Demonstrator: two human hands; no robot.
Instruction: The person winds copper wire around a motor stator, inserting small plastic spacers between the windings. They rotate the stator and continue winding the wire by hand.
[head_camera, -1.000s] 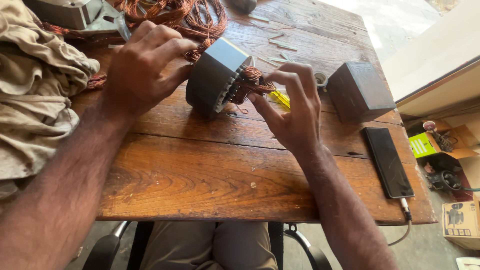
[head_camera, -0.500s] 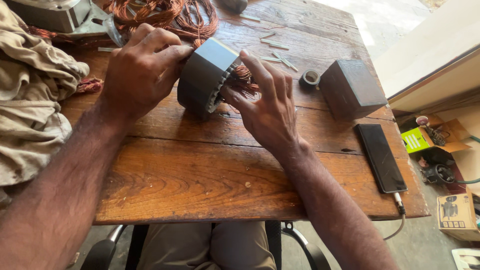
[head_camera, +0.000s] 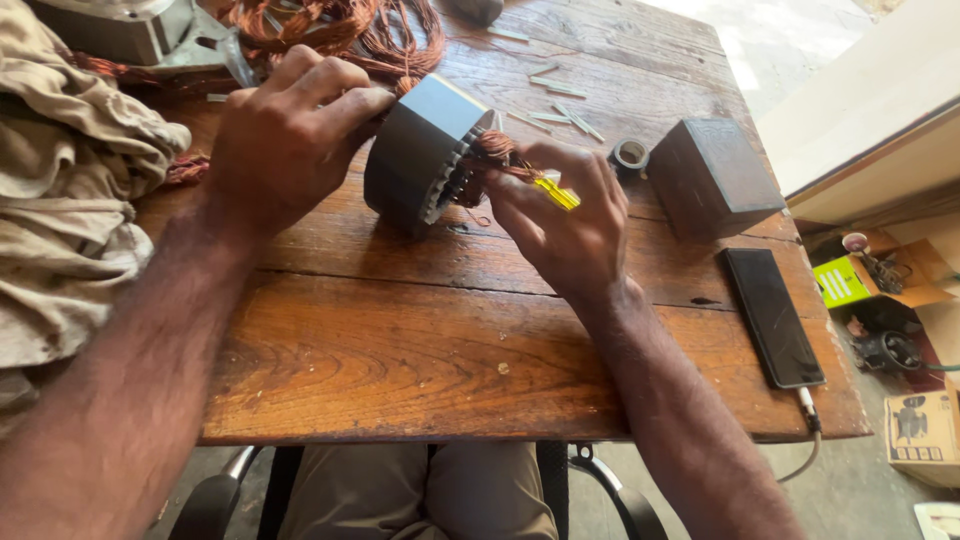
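A grey metal motor stator (head_camera: 420, 150) lies on its side on the wooden table (head_camera: 400, 350). My left hand (head_camera: 285, 135) grips its upper left rim and steadies it. Copper wire windings (head_camera: 490, 155) stick out of its open right face. My right hand (head_camera: 565, 220) is at that face, fingers curled on the copper wire, with a small yellow-handled tool (head_camera: 555, 192) held between the fingers.
A tangle of loose copper wire (head_camera: 340, 30) lies at the back. Beige cloth (head_camera: 70, 200) is piled left. A dark block (head_camera: 710, 175), a tape roll (head_camera: 630, 155) and a black phone (head_camera: 772, 315) with a cable sit right. Boxes stand on the floor right.
My right hand has shifted at the stator's open face, and the yellow tool shows again between its fingers. The left hand has kept its grip on the stator.
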